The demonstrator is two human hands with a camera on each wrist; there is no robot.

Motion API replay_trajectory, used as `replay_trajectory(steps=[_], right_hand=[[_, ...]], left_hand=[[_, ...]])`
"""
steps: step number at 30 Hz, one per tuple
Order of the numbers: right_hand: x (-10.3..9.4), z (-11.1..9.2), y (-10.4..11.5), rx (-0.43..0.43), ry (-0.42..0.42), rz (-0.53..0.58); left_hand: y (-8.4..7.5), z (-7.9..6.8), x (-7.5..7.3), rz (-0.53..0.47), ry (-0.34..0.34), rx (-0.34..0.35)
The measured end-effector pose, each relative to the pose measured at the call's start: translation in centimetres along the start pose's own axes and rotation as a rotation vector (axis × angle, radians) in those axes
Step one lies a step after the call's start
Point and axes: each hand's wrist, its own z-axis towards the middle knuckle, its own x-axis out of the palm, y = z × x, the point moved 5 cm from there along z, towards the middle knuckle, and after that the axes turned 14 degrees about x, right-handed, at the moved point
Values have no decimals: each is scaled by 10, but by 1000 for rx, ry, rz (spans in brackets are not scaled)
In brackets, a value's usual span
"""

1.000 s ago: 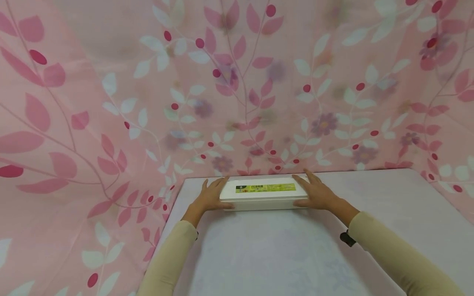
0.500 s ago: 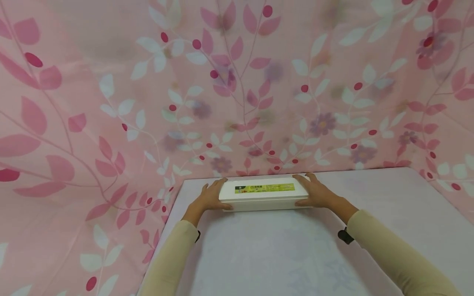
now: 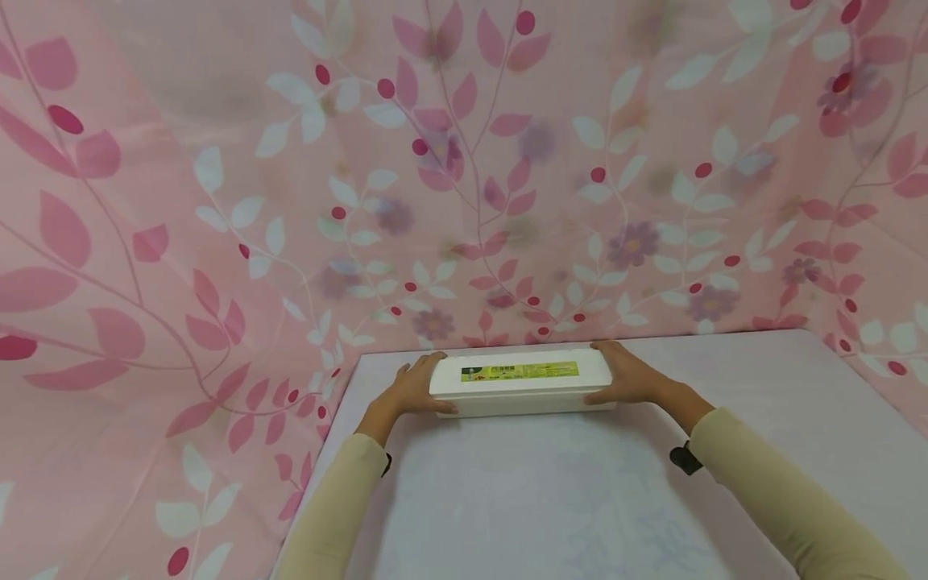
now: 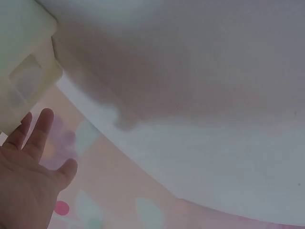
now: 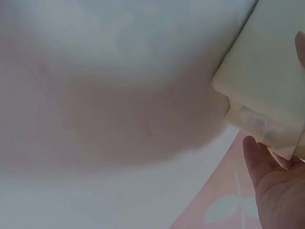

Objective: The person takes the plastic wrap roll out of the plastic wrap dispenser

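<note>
At both ends of a long white rectangular box [image 3: 525,404], likely plastic, fingers [image 4: 40,134] grip it: the left hand [image 3: 415,387] and the right hand [image 3: 629,379], each thumb on the front face, other fingers toward the far edge. Box sits at the far edge of the white-covered bench [image 3: 522,491], yellow-green printed label [image 3: 520,371] up. Should handle stiff, fairly light, maybe slick; contents can't be told. Front seam suggests a loose lid, so hold the ends low, near the recess [image 4: 27,82]. Pink leaf-print fabric [image 3: 500,201] hangs behind.
</note>
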Motion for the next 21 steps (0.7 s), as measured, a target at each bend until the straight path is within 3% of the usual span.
replay_trajectory(steps=[8, 21], right_hand=[[-1, 1, -2, 55, 75, -11], [2, 4, -2, 40, 48, -14]], left_hand=[[6, 1, 6, -168, -33, 5], [5, 1, 2, -225, -39, 29]])
